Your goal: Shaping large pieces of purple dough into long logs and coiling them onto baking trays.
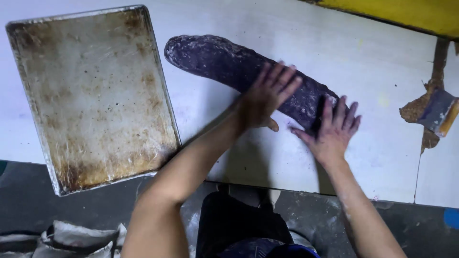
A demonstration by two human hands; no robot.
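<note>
A long dark purple log of dough (210, 57), dusted with flour, lies slantwise across the white table (363, 71). My left hand (265, 95) rests flat on the middle of the log, fingers spread. My right hand (332, 129) presses flat on the log's right end, fingers apart. Neither hand grips anything; both palms lie on the dough.
A worn, browned metal baking tray (91, 91) sits at the left, overhanging the table's front edge. A dough scraper with a yellow handle (440, 112) lies at the far right on a chipped patch. A yellow board (411, 14) is at the top right. Crumpled sacks (71, 241) lie on the floor.
</note>
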